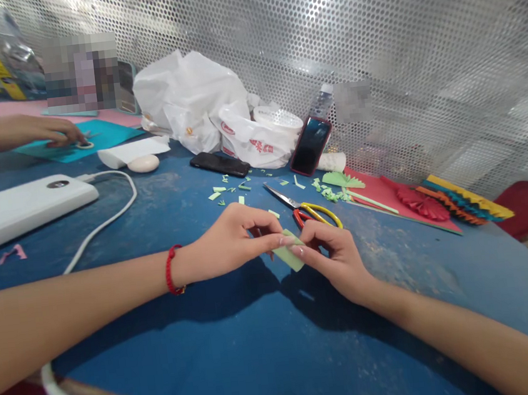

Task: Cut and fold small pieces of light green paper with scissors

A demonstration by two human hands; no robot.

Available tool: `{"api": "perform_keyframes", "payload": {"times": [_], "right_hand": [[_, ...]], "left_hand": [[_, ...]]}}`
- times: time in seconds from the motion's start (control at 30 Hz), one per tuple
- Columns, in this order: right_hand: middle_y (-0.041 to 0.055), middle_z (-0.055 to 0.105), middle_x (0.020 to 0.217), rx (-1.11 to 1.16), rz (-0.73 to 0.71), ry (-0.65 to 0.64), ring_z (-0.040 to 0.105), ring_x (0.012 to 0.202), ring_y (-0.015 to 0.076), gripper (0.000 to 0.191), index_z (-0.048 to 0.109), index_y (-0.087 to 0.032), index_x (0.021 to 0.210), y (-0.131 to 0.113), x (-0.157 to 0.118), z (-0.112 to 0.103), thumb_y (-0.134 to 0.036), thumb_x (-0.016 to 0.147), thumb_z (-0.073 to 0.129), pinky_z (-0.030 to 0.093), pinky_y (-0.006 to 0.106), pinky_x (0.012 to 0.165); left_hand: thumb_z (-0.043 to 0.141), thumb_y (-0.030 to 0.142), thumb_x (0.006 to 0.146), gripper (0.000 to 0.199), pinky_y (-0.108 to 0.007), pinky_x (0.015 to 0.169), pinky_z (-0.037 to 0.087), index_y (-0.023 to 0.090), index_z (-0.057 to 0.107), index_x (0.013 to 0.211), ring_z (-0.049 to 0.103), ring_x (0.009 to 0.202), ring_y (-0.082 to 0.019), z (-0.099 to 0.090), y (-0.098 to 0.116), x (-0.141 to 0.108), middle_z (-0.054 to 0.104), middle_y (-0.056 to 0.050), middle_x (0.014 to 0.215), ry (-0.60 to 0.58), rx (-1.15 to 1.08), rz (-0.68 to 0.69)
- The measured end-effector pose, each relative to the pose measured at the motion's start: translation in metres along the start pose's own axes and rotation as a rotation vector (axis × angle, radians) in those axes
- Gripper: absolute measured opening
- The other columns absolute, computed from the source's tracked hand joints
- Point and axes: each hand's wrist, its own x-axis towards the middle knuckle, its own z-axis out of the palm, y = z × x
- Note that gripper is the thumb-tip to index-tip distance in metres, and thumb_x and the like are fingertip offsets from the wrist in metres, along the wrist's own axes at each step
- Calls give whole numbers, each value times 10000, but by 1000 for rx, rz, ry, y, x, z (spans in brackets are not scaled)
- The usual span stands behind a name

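A small piece of light green paper [290,257] is pinched between both hands above the blue table [261,348]. My left hand [235,241], with a red bracelet at its wrist, grips its upper left part. From the right, my right hand [339,255] holds the same paper between thumb and fingers; the two thumbs nearly meet. Just beyond the hands lie scissors [299,206] with yellow and red handles. Green paper scraps [241,200] are scattered behind my left hand. A green paper piece with a fringed edge [341,180] rests near red paper [377,195].
White plastic bags [197,97], a black phone [219,164] and a propped phone [311,144] stand or lie at the back. A power bank [24,207] with a white cable is at left. Another person's hand [44,129] is over blue paper [111,135]. Folded colored papers [462,202] lie at right.
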Motion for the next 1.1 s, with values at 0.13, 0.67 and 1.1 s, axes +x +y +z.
{"api": "perform_keyframes", "payload": {"times": [0.13, 0.67, 1.1], "right_hand": [[-43, 475, 586, 10, -34, -113, 399, 525, 83, 270, 538, -184, 651, 0, 0, -1, -298, 872, 643, 320, 222, 488], [-46, 495, 558, 83, -6, 41, 406, 519, 75, 283, 561, -169, 622, 6, -2, -1, -294, 851, 673, 318, 214, 501], [-40, 513, 529, 126, 56, -6, 419, 503, 70, 308, 583, -158, 574, 4, 1, -1, -303, 814, 712, 323, 208, 490]], "left_hand": [[623, 270, 877, 203, -152, 560, 419, 122, 725, 782, 568, 582, -77, 0, -2, -3, 691, -1, 663, -100, 90, 94], [734, 309, 791, 187, -147, 578, 470, 126, 729, 754, 618, 611, -90, 1, -2, 3, 711, -9, 664, -94, -128, -95], [786, 211, 723, 121, -162, 588, 541, 117, 735, 665, 675, 580, -110, -3, -2, 5, 741, -37, 636, -189, -361, -299]]}}
